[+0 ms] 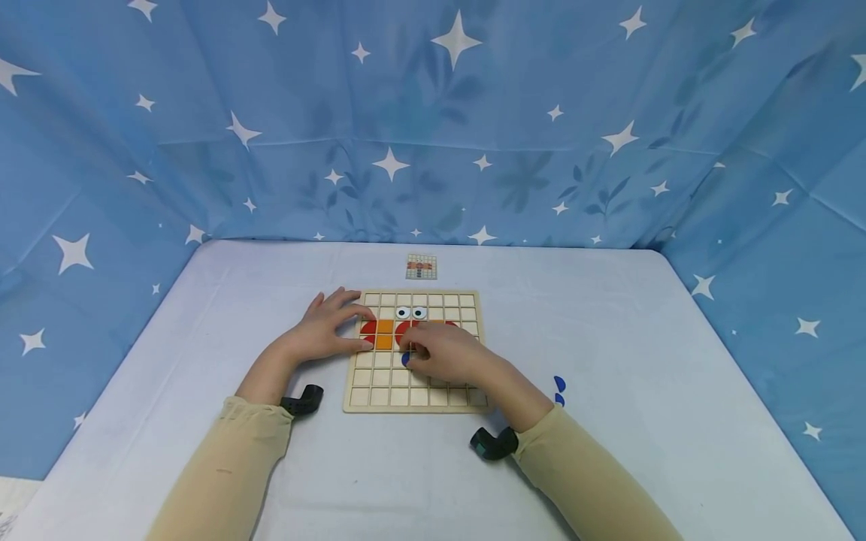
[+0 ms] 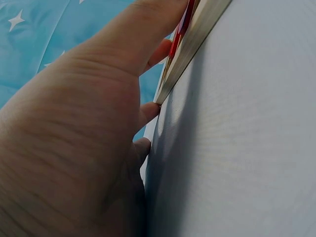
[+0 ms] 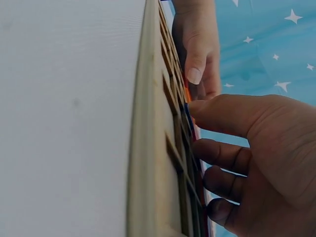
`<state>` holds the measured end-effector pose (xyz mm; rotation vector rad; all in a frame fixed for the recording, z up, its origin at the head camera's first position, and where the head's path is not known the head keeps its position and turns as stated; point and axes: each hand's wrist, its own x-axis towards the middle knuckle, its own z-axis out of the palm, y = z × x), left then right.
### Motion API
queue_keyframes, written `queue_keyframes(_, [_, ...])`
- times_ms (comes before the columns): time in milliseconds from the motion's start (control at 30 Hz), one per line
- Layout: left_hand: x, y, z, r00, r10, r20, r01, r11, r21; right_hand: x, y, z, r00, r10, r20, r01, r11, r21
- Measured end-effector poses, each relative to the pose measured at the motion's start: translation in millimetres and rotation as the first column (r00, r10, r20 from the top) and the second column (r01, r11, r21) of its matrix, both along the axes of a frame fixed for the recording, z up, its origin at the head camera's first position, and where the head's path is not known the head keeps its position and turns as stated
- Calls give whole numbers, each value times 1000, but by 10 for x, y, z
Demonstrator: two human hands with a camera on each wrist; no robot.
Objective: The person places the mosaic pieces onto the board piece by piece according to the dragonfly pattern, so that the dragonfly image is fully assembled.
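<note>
A square wooden grid board (image 1: 416, 409) lies on the table, with flat coloured pieces in its cells. My left hand (image 1: 330, 324) rests at its left edge, fingers spread, with index finger and thumb touching the red pieces (image 1: 368, 328) there. Over the middle of the board, my right hand (image 1: 443, 352) pinches a blue half-round piece (image 1: 406, 360) just below the central red pieces (image 1: 402, 329). In the right wrist view, the thumb presses the edge of this blue piece (image 3: 188, 112) low against the grid. The right hand hides several cells behind it.
Orange squares (image 1: 384, 333) and two eye pieces (image 1: 411, 312) sit in the grid. Behind the board lies a small pattern card (image 1: 422, 267). Loose blue pieces (image 1: 559, 384) lie on the table to the right. A blue starred curtain (image 1: 433, 150) surrounds the table.
</note>
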<state>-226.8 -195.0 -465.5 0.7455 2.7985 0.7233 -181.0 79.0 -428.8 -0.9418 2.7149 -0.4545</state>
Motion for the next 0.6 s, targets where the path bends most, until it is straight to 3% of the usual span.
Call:
queue_keyframes(300, [15,3,13,1000,5,2,-5,1000,3,-52,94,73,997,-11,73,18,995,-94])
queue_keyframes(467, [13,11,3,1000,8,7,-8,1000,2,-116,314,198,993,-63,97,80,980,-182])
queue_keyframes(600, [13,5,3,1000,9,3,-9,1000,4,-117,541,319,988,-120,98,137,972,-192])
